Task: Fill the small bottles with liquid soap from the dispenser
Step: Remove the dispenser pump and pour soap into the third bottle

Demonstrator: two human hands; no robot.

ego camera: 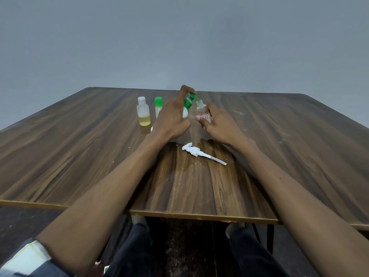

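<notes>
The left hand curls around a white plastic dispenser bottle with a green pump top, tilted to the right, with one finger arched over the top of the green pump head. The pump's green spout points down into the open neck of a small clear plastic bottle with a red-and-white label. The right hand grips that small bottle, thumb across the label and fingers wrapped behind, holding it upright just beside the dispenser, above the brown wood-grain table. Whether the small bottle's base touches the table cannot be told, since the hand hides it.

To the left of the left hand stand two more small bottles, upright and close together. The nearer one is a frosted, uncapped bottle with yellowish liquid in its lower part. Just right of it stands a slimmer translucent bottle with a green cap, partly hidden by the left hand.

Nearer the person, between the two forearms, a white plastic pump head with a long dip tube lies flat on the table, the tube pointing to the right. A wet patch shines on the wood around it.
</notes>
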